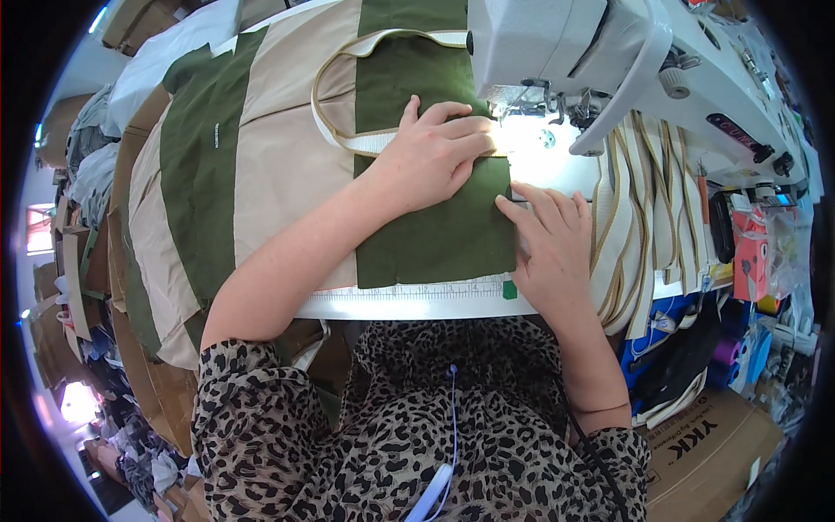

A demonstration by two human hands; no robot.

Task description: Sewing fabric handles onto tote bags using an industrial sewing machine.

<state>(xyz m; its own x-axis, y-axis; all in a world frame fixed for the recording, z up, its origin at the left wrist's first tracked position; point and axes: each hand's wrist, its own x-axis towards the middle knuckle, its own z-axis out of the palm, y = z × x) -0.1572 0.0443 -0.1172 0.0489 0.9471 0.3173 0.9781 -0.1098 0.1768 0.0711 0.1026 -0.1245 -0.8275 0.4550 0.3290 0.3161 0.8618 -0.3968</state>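
Observation:
My left hand (439, 148) lies with fingers apart and bent over a cream, tan-edged strap (377, 142) on a dark green fabric panel (435, 235), its fingertips close to the needle area of the white sewing machine (537, 52). The strap loops upward and back along the panel's upper part. My right hand (552, 230) rests with fingers spread at the right edge of the green panel, fingertips touching it and the machine bed. The panel joins beige and green striped fabric (291, 87) spreading to the left. What lies beneath my left fingertips is partly hidden.
Several loose straps (626, 217) drape at the right of the machine bed. A measuring scale (409, 291) runs along the table's front edge. Cardboard boxes (704, 457) stand below right and at the left. Small packages and spools (731, 361) crowd the right side.

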